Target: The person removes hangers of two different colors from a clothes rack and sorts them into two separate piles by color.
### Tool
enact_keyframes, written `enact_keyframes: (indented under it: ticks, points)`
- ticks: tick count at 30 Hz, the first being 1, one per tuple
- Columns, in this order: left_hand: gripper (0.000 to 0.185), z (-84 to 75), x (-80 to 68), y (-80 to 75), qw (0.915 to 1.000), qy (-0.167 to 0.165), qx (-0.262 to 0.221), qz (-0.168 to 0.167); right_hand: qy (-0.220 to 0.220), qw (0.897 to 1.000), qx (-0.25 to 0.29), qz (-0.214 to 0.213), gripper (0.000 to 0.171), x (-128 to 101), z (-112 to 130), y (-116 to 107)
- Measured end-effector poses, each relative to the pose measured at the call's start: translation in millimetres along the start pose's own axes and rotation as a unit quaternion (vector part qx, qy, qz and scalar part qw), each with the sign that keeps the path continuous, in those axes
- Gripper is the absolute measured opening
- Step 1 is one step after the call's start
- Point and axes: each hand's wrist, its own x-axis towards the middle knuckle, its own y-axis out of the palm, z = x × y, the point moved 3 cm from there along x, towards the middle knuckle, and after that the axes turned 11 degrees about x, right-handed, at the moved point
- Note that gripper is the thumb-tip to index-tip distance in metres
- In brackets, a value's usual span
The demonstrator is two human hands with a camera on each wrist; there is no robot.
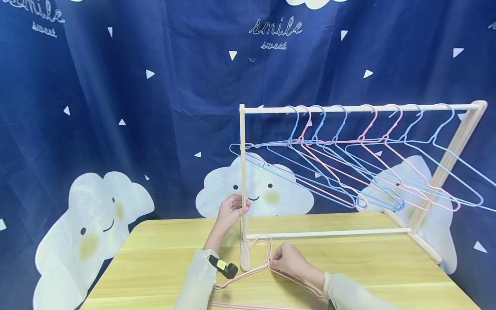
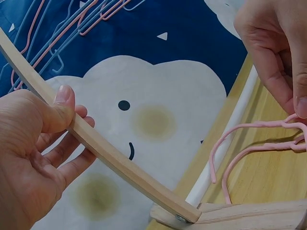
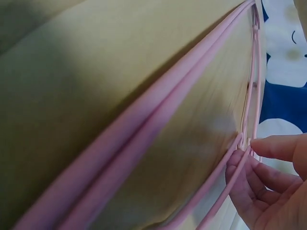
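My left hand [image 1: 231,209] holds the left upright post [image 1: 243,172] of a wooden clothes rack, fingers and thumb wrapped round it. In the left wrist view, the thumb lies along the near face of the post [image 2: 110,160]. My right hand [image 1: 291,261] pinches a pink hanger [image 1: 249,272] at its neck, just below the hook. A second pink hanger [image 2: 254,148] lies close beneath it in the left wrist view. In the right wrist view, thumb and fingertips of the right hand [image 3: 271,184] meet at the hanger's neck; paired pink bars [image 3: 129,129] run across the foreground.
Several blue and pink hangers hang from the rack's top rail [image 1: 267,110], spread toward the right end post [image 1: 449,163]. A white lower rail [image 1: 333,233] joins the feet above the wooden table [image 1: 155,249]. Behind stands a blue curtain [image 1: 186,107] with clouds.
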Motion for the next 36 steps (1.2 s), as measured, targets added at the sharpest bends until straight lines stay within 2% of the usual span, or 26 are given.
enact_keyframes:
  ticks: [7, 17, 21, 24, 28, 32, 36]
  points:
    - [0.024, 0.0, -0.6, -1.0, 1.0, 0.0, 0.005, -0.001, -0.012, 1.0, -0.023, -0.002, 0.012, -3, 4, 0]
    - [0.026, 1.0, -0.8, -1.3, 0.9998, -0.003, 0.019, 0.0, -0.067, 0.996, -0.05, 0.026, 0.017, -4, 5, 1]
    - [0.027, 0.0, -1.1, -1.5, 0.9998, -0.001, 0.019, 0.002, -0.079, 0.995, -0.047, 0.026, 0.014, -3, 21, -11]
    - [0.025, 0.6, -0.7, -0.6, 0.9998, -0.003, 0.02, -0.002, -0.097, 0.994, -0.04, 0.016, 0.009, 1, 50, -35]
    - [0.025, -0.1, -1.2, -1.2, 0.9998, -0.007, 0.019, -0.007, -0.142, 0.989, -0.021, -0.021, 0.006, 4, 102, -80]
    - [0.025, -0.1, -1.0, -1.1, 0.9999, -0.007, 0.012, -0.008, -0.186, 0.978, -0.02, -0.095, 0.008, 5, 150, -130]
    - [0.026, -0.1, -1.1, -0.2, 0.9999, -0.009, 0.008, -0.006, -0.205, 0.959, -0.054, -0.189, 0.012, 9, 182, -177]
